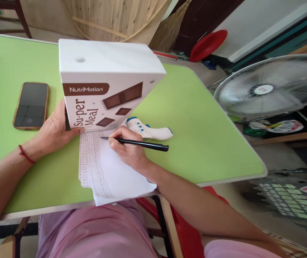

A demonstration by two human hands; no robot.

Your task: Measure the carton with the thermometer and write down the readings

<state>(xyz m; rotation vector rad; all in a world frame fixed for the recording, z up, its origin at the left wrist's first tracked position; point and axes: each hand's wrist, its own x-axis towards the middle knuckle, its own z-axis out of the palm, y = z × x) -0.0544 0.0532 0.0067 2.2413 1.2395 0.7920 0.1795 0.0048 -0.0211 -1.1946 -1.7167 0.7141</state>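
Note:
My right hand (128, 147) pinches a black pen (153, 145), its tip down at the top of the written columns on a stack of paper sheets (121, 179). Handwriting covers the left side of the top sheet; the right side is blank. A white and brown NutriMotion box (86, 107) stands upright at the sheets' upper edge. My left hand (58, 123) grips its lower left side, thumb along the bottom front edge and the other fingers partly hidden. Just beyond my right hand lies a white and blue infrared thermometer (153, 132).
A smartphone (32, 105) lies on the green table (191, 107) left of my left hand. Past the table's right edge stand a fan (263, 87) and a red basin (208, 44). A straw broom (169, 30) leans behind the table. Part of a red stool (185, 233) shows below my right arm.

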